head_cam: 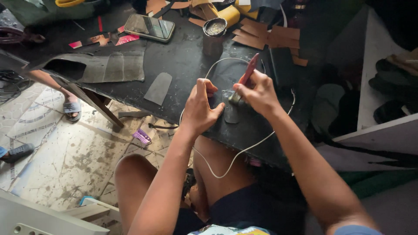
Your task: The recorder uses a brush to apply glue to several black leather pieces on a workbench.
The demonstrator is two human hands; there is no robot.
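Currently, my left hand (199,106) presses down on a small dark leather piece (230,111) lying on the near edge of the black counter (183,65). The fingers are bent and the thumb is spread toward the right, touching the piece's left side; the hand holds nothing, it only pins.

My right hand (257,90) is closed around a red-handled tool (247,74). The handle points up and far; the tool's working end meets the leather piece at its top edge, just beside the left thumb. The piece thus lies between both hands, partly covered by them.

A white cable (244,150) loops across the counter around both hands and hangs over the near edge toward my knees.

Farther left on the counter lie a grey tongue-shaped cut-out (158,88) and a larger grey sheet (109,67). Farther away stand a small round tin (214,27) and a phone (149,27), well apart from the hands. Brown leather scraps (265,38) lie at the far right.

On the floor at left, another person's sandalled foot (72,107) is visible.
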